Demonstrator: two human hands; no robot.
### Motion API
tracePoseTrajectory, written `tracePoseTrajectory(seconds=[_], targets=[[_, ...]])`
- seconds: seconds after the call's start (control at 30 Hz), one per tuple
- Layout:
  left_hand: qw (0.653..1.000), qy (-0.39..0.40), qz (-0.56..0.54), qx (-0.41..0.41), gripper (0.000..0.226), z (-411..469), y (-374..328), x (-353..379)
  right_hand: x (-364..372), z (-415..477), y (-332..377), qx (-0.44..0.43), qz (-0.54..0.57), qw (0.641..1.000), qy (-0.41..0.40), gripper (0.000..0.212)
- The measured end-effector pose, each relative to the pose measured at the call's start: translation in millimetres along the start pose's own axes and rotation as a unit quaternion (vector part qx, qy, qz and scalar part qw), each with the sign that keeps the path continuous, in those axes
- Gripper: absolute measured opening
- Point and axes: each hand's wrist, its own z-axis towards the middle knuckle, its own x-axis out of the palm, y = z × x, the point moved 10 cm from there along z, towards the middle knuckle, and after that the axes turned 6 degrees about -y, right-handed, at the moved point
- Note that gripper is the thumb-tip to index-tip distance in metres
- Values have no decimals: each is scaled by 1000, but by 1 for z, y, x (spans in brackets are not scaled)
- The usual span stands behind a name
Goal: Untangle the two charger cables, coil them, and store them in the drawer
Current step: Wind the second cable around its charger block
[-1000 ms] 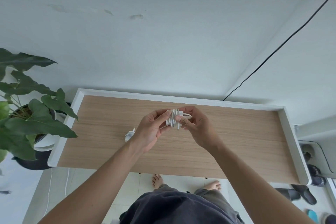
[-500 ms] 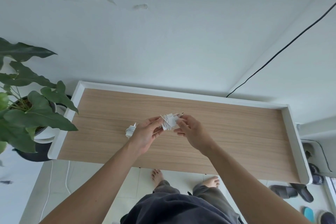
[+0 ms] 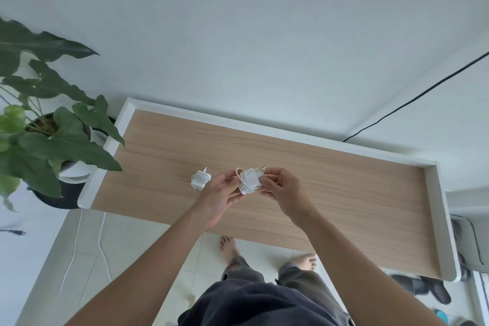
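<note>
Note wound charger point(image 3: 248, 182) pinched mid-frame above the desk point(image 3: 344, 193) by curled fingers of left hand point(image 3: 221, 194) and right hand point(image 3: 284, 190), long axis running lower left to upper right, second coiled charger point(image 3: 200, 179) lying on the desk just left of the left hand, nearer that hand.
</note>
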Motion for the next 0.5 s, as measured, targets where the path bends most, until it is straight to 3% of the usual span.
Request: tracePoseTrajectory(seconds=[0.17,0.3,0.5], targets=[[998,12,51,25,30,-1,-5,2,0,-5,13,-11,-4,1000,6,10],[997,25,62,41,30,-5,-18,8,1,-8,25,-14,15,1000,-5,16],[997,-13,51,48,31,-5,-33,8,0,-14,42,-51,6,998,-23,17]])
